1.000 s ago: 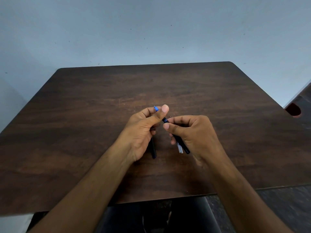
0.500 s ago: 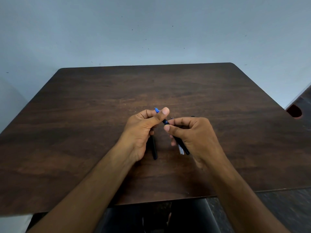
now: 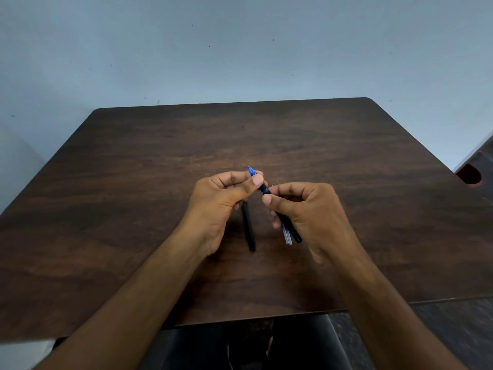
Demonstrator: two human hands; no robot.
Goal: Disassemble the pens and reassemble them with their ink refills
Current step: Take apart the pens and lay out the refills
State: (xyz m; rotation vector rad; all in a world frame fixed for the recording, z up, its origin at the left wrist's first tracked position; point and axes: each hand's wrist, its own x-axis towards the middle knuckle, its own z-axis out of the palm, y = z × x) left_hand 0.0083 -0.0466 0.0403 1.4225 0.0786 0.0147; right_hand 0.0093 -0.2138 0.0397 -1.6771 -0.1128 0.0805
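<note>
Above the bench [image 3: 133, 209], both hands pinch one black pen [image 3: 286, 225] — left hand [image 3: 221, 206] at its blue tip, right hand [image 3: 309, 212] curled round the barrel.

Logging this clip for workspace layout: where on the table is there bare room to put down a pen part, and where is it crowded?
Bare wood runs along the far edge of the table and down both sides, outboard of each forearm. It is crowded at the centre: left hand and right hand hold the blue-tipped pen, with a black pen and clear refills beside them.
</note>
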